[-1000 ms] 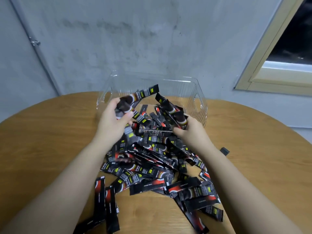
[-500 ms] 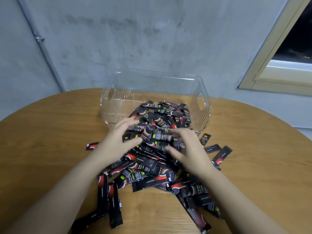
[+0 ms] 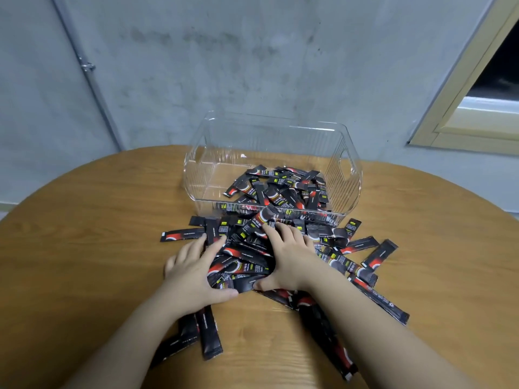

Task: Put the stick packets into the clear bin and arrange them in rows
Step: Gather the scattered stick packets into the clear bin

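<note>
Packets (image 3: pixel 247 256) now sit lower under your hands than half a second ago; some lie jumbled in the clear bin (image 3: pixel 348 167), most on the table (image 3: pixel 84 234). Your left hand (image 3: pixel 193 268) and right hand (image 3: pixel 289 259) press flat, fingers spread, likely corralling the next scoop.

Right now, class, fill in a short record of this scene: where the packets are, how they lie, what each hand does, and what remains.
bin: clear bin at the table's far side, upright
packets in bin: a loose heap on its right side, not in rows
packets on table: scattered pile in front of the bin
left hand: fingers spread, resting on the pile's left edge
right hand: fingers spread, on the pile
remaining: most packets outside; no rows
</note>
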